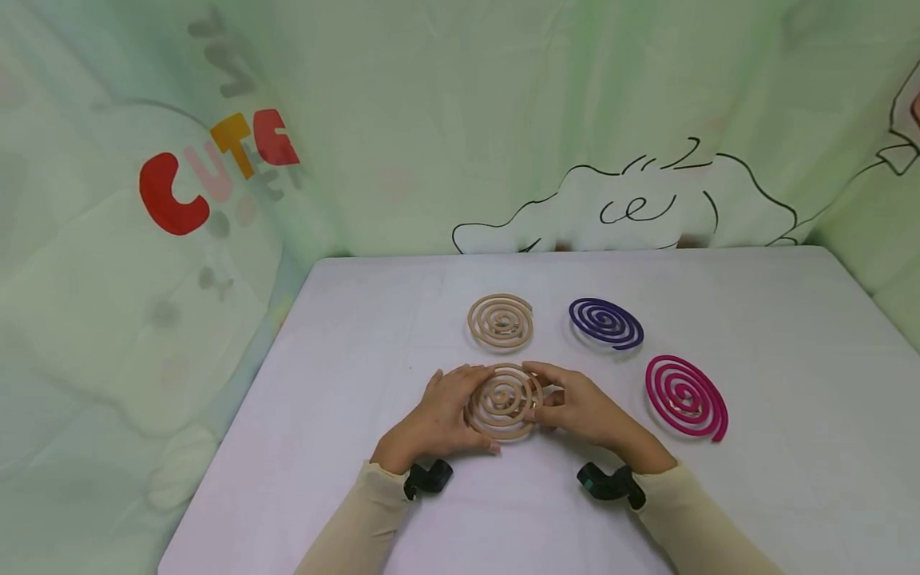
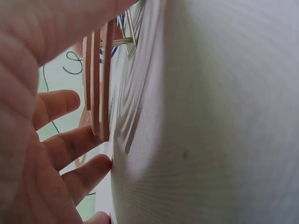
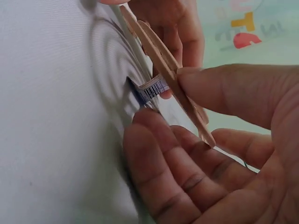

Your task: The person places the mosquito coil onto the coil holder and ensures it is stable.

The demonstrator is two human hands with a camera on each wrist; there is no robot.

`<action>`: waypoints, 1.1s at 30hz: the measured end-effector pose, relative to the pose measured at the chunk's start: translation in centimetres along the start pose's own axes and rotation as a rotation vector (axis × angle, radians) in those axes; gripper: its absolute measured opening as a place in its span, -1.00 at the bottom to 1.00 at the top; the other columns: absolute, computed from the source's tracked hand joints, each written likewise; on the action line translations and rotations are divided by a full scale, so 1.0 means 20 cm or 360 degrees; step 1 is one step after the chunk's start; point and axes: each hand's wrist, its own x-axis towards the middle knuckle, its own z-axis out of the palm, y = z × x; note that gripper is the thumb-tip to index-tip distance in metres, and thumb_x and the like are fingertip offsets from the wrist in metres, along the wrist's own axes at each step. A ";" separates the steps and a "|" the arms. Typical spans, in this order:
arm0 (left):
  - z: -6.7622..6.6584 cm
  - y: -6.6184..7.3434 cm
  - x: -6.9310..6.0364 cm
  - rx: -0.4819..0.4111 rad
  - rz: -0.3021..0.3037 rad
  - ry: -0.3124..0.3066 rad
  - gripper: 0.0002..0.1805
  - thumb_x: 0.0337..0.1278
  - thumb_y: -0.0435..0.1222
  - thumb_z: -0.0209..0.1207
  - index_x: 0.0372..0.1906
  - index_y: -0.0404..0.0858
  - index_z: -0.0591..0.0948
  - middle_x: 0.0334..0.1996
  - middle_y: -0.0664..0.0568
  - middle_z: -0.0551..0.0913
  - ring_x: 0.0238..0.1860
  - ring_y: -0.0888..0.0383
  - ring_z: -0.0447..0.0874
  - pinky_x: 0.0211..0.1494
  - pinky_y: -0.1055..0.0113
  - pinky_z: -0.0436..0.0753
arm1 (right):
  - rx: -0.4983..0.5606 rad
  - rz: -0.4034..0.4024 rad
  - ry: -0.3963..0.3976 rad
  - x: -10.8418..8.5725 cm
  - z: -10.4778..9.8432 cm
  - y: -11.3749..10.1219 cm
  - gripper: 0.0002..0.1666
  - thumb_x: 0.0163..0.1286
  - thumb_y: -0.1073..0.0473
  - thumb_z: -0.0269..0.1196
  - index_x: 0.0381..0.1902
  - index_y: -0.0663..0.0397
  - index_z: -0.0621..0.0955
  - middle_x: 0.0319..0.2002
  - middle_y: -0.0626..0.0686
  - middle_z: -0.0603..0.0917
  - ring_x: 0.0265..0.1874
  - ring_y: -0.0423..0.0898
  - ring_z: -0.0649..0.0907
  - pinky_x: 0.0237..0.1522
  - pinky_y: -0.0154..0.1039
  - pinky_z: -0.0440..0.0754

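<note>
A tan mosquito coil (image 1: pixel 501 397) sits between both hands, raised off the table on a small stand. My right hand (image 1: pixel 585 407) pinches its right edge, thumb on top and fingers underneath. Along the left edge lies my left hand (image 1: pixel 449 411), fingers spread and fairly straight, touching the rim. In the right wrist view a narrow stand (image 3: pixel 155 88) with dark stripes shows beneath the coil (image 3: pixel 161 56). The left wrist view shows the coil (image 2: pixel 96 84) edge-on beside the fingers.
Behind stand another tan coil (image 1: pixel 504 320) and a dark blue coil (image 1: pixel 605 319). A pink coil (image 1: pixel 684 391) stands to the right, tilted. All are on a white-covered table (image 1: pixel 345 359), with a printed green cloth (image 1: pixel 431 120) hanging behind.
</note>
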 end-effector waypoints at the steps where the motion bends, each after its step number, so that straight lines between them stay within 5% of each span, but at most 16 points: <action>1: 0.00 0.00 0.00 0.0004 0.0007 0.0000 0.23 -0.23 0.13 0.65 0.61 -0.05 0.27 0.49 0.04 0.42 0.55 0.02 0.27 0.55 -0.37 0.06 | -0.0009 0.0004 0.0009 0.00 0.00 0.00 -0.13 0.30 0.34 0.45 0.49 0.45 0.34 0.04 0.35 0.62 -0.40 -0.19 0.68 -0.40 -0.34 0.61; 14: -0.01 0.00 0.00 -0.0056 0.0027 0.0009 0.15 -0.13 0.08 0.62 0.59 -0.10 0.30 0.48 0.06 0.43 0.56 0.10 0.26 0.58 -0.33 -0.02 | 0.0092 0.0168 0.0072 0.01 -0.02 0.01 -0.16 0.29 0.38 0.41 0.48 0.44 0.35 -0.05 0.30 0.69 -0.28 -0.11 0.70 -0.30 -0.31 0.71; 33: 0.00 -0.01 0.00 -0.0028 -0.0027 0.0105 0.08 -0.04 0.07 0.57 0.57 -0.16 0.34 0.53 -0.03 0.39 0.55 -0.05 0.28 0.54 -0.38 0.08 | 0.0187 0.0126 0.0062 0.10 -0.01 0.03 -0.11 0.26 0.44 0.38 0.50 0.49 0.29 0.07 0.36 0.58 0.04 0.11 0.70 -0.18 -0.32 0.73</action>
